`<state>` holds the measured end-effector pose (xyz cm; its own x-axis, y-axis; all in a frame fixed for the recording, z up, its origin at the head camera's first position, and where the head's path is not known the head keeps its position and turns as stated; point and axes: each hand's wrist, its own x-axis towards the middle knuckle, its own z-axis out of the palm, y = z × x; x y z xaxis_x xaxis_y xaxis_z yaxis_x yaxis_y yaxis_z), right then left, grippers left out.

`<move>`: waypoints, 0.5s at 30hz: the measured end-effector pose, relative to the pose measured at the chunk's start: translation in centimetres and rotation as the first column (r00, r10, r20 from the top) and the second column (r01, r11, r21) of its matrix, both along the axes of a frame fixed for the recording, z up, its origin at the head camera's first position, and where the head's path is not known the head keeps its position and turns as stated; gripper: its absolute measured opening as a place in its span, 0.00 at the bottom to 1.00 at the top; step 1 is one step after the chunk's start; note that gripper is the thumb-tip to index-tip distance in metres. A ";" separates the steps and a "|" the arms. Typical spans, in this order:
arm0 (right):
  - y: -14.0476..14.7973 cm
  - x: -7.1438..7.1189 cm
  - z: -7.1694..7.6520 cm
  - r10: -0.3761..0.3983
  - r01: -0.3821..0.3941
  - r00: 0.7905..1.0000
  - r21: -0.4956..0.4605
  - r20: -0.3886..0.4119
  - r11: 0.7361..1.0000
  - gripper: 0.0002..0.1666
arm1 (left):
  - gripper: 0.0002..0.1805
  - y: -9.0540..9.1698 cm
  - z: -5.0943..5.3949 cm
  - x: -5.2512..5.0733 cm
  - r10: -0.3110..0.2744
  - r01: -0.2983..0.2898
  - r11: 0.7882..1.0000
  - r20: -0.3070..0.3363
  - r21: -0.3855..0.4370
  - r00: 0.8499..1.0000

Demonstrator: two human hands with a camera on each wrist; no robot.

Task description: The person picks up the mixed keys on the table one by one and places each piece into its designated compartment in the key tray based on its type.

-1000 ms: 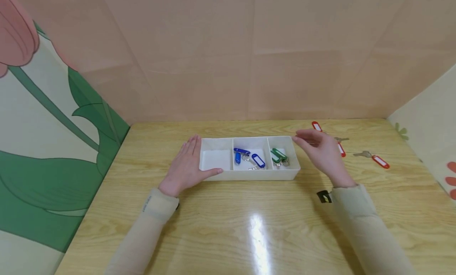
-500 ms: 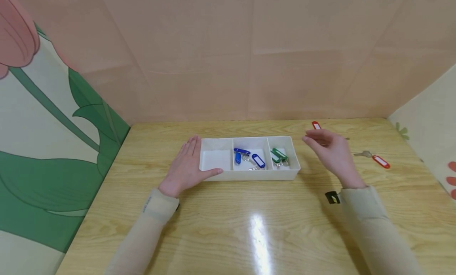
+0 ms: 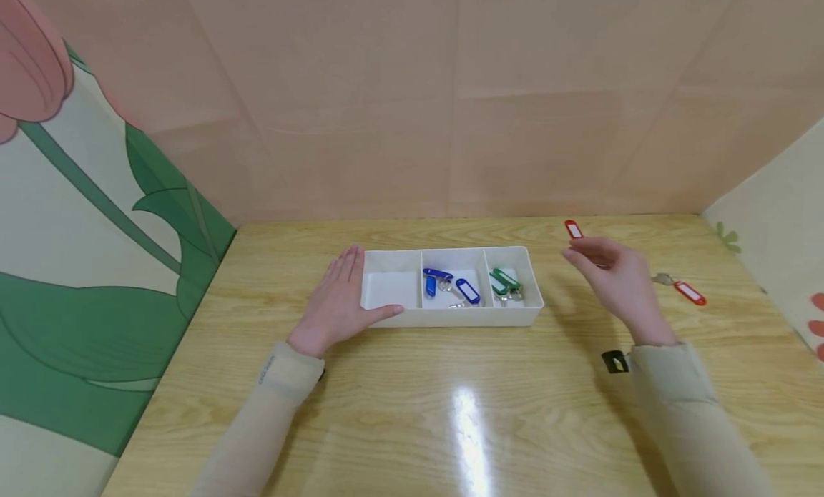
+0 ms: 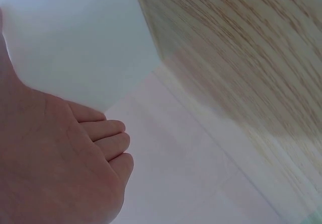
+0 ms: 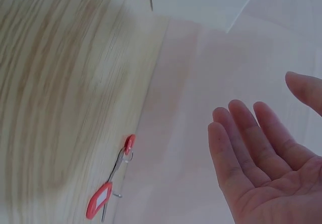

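Note:
A white tray with three compartments [image 3: 450, 317] lies on the wooden table. My left hand [image 3: 331, 304] rests along its left end, fingers straight and thumb over the front rim; the left wrist view shows its palm against the white wall. Right of the tray, my right hand [image 3: 614, 279] hovers with nothing in it, thumb apart from the fingers. Just beyond its fingertips is a red key tag [image 3: 574, 229]. Another red key tag [image 3: 690, 293] with a key lies to its right. In the right wrist view, a red key tag [image 5: 99, 201] and keys lie below the hand.
Blue key tags [image 3: 468, 291] with keys lie in the middle compartment. Green key tags [image 3: 506, 278] with keys are in the right one. A pinkish wall [image 3: 450, 146] stands behind the wooden table [image 3: 399, 404], and painted panels flank both sides.
My right hand has moved right, away from the tray's right end and over the red key tags, covering some of them. The left hand and the tray have stayed in place.

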<state>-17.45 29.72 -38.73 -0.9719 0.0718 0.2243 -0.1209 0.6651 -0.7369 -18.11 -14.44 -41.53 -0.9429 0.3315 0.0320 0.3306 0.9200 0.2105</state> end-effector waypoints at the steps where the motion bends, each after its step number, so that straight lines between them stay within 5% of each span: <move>1: 0.2 0.0 0.0 -0.005 0.005 1.000 -0.001 -0.004 1.000 0.29 | 0.72 0.0 0.0 0.0 0.000 0.000 1.000 0.000 -0.002 1.000; 15: 2.3 0.3 -0.2 -0.044 0.044 0.999 -0.010 0.008 0.999 0.27 | 0.72 0.1 -0.1 0.0 0.005 -0.005 1.000 0.007 0.002 1.000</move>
